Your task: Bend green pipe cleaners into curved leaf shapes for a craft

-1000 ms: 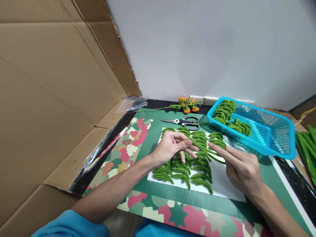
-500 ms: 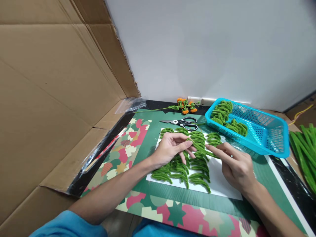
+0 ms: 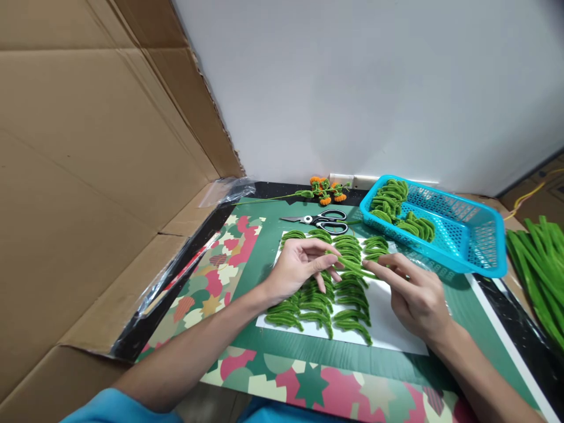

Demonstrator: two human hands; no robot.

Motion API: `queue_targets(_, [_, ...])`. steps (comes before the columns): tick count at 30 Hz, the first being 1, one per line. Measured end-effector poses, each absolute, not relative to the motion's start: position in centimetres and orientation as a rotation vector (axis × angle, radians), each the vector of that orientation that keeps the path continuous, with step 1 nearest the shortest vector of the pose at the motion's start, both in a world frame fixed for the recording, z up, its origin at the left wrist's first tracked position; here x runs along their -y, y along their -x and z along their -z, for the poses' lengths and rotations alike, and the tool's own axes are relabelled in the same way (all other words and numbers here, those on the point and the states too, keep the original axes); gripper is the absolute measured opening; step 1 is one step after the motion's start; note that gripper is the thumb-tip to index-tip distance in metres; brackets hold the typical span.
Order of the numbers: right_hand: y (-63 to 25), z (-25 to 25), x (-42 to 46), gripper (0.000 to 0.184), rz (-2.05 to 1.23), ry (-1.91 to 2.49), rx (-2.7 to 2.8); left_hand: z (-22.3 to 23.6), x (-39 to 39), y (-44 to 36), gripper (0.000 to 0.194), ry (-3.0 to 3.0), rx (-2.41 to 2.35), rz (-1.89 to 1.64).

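A fuzzy green pipe cleaner stretches between my two hands, above a white sheet. Thumb and fingers of my left hand pinch its left end. My right hand is closed at the other end, its index fingertip against the strip; the thumb is mostly hidden. Beneath and around my hands, short curved green pipe cleaner pieces lie in columns on the sheet. My left hand covers part of these rows.
Scissors lie behind the sheet, near orange pipe cleaner flowers. A blue basket at the back right holds bent green pieces. Long green pipe cleaners lie far right. Cardboard walls the left side.
The view has shifted slightly, so the table's contents sit a little further left. The pipe cleaner between my hands looks straighter; both hands stay close together over the sheet.
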State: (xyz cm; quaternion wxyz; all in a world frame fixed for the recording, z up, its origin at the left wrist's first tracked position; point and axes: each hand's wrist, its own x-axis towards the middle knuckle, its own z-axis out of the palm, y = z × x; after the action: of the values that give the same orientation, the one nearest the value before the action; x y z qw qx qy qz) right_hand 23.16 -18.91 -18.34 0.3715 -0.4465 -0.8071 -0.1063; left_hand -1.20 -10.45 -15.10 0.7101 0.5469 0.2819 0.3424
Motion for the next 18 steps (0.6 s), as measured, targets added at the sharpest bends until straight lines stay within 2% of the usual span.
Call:
queue_targets(7, [-22.8,17.9,19.0,0.045,0.185,1.140,2.040,15.1,10.5,1.2,0.026,-1.213,-0.651,-0.768])
queue_targets(15, [-21.5,16.7,18.8,0.038,-0.770,1.123,1.318,15.1,10.2,1.6,0.028,-1.130,-0.678,-0.850])
queue_targets(18, [-21.5,16.4,18.7,0.035,-0.915,1.029,1.166,15.0,10.0,1.7,0.026,-1.107,-0.697,-0.866])
